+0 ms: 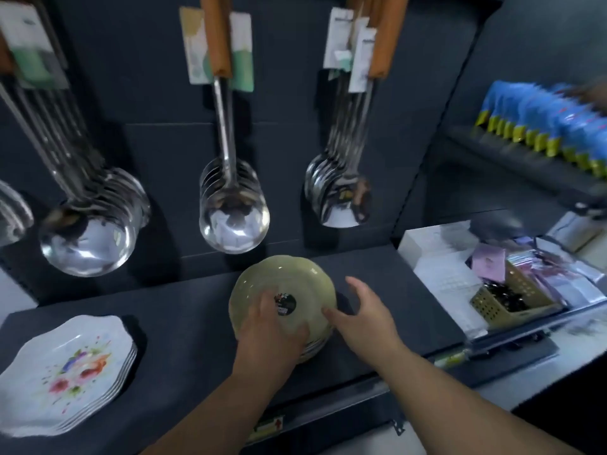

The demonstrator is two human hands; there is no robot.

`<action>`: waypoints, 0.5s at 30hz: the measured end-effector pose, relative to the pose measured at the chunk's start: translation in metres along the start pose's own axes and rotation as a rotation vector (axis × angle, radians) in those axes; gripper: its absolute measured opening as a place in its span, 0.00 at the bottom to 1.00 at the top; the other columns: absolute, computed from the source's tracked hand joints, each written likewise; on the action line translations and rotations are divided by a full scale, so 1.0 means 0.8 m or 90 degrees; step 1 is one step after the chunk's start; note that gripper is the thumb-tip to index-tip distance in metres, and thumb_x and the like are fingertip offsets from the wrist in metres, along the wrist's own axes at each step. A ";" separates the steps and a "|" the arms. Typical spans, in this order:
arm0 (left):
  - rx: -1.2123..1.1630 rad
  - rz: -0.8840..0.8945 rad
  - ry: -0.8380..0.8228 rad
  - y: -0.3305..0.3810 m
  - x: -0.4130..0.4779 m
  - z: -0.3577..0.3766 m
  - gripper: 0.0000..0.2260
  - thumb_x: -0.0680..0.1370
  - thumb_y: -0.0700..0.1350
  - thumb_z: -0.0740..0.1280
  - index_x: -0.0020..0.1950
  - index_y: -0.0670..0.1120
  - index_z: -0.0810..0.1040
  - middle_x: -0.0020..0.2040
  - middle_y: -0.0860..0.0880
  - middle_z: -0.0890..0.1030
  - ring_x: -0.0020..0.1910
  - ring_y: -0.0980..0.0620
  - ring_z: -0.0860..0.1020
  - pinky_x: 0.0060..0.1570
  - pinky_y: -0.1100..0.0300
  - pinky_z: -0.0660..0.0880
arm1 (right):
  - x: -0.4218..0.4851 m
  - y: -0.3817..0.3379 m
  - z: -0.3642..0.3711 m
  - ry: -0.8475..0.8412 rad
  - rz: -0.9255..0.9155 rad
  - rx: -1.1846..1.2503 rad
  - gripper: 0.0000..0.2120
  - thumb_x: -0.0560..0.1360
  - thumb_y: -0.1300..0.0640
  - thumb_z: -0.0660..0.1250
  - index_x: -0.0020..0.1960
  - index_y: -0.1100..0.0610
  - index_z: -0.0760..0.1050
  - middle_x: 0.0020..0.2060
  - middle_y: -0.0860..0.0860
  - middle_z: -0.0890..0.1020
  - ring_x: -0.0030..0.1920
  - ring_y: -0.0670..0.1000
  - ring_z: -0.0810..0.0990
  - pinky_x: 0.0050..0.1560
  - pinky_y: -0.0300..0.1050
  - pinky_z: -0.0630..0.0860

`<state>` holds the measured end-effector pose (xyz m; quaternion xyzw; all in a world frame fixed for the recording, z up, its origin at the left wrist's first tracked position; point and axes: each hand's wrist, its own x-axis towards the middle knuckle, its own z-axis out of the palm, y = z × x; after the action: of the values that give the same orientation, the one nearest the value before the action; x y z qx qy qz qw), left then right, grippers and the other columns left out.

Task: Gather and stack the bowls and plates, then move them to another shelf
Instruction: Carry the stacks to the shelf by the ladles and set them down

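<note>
Gripping the green bowls [286,278] at their six o'clock rim is the left hand [272,330]; the right hand [360,316], released, touches three o'clock.

We see pale olive-green bowls [282,274] with a black round sticker [285,304], white plates [65,372] printed with pink, purple and orange flowers, our charcoal-grey shelf [184,323], silver ladles [234,221] on orange-brown handles [215,34], blue packets [542,116] edged yellow, a tan basket [492,303]
</note>
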<state>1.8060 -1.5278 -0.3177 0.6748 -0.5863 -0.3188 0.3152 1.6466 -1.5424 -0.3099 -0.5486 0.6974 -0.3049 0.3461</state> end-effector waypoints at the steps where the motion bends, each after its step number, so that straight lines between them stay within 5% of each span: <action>1: 0.036 0.034 -0.041 0.018 -0.008 0.002 0.34 0.72 0.50 0.71 0.73 0.52 0.59 0.69 0.51 0.67 0.65 0.50 0.69 0.63 0.53 0.71 | -0.011 -0.004 -0.017 0.011 -0.010 -0.036 0.36 0.73 0.47 0.72 0.76 0.47 0.60 0.74 0.46 0.65 0.72 0.47 0.66 0.62 0.36 0.63; 11: 0.232 0.369 -0.116 0.229 -0.122 0.034 0.35 0.76 0.59 0.62 0.78 0.48 0.51 0.78 0.50 0.55 0.76 0.52 0.54 0.74 0.57 0.52 | -0.176 -0.011 -0.232 0.233 0.006 -0.171 0.33 0.74 0.42 0.67 0.76 0.45 0.60 0.73 0.45 0.65 0.71 0.47 0.67 0.65 0.44 0.69; 15: 0.248 0.458 -0.111 0.300 -0.204 0.064 0.34 0.76 0.60 0.62 0.77 0.49 0.54 0.77 0.52 0.58 0.75 0.51 0.57 0.73 0.56 0.55 | -0.268 0.008 -0.313 0.324 0.019 -0.201 0.31 0.73 0.41 0.66 0.74 0.44 0.62 0.71 0.44 0.68 0.69 0.49 0.69 0.64 0.48 0.71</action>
<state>1.6056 -1.3959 -0.1463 0.4446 -0.8584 -0.1271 0.2222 1.4725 -1.3205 -0.1393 -0.4913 0.8084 -0.3153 0.0748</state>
